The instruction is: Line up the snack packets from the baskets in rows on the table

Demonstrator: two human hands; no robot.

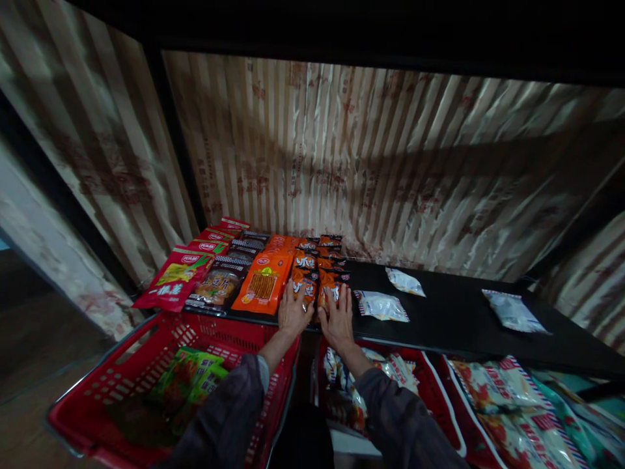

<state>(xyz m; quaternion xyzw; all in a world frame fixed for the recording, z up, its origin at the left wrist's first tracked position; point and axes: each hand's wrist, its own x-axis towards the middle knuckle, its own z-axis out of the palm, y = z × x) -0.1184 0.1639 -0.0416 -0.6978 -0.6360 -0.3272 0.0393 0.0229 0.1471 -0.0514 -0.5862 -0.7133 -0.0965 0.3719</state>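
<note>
While two rows of small orange-and-black packets sit under and just ahead of the fingers, the risk here looks like a lopsided push: lean harder on one side and those overlapping packets could slide over each other and skew. The orange bag, just beside the left hand, could get nudged too if that hand drifts outward. And watch the front edge of the shelf, right there at the wrists! A backward drag could tip a front packet down towards the red basket beneath the right forearm.

Now the hands: the left lies open, fingers stretched forward on its row's front packet; the right hand matches it on the neighbouring row. Neither is clenched; it reads as contact, not a grasp. Just right of them lies a white packet, untouched.
</note>
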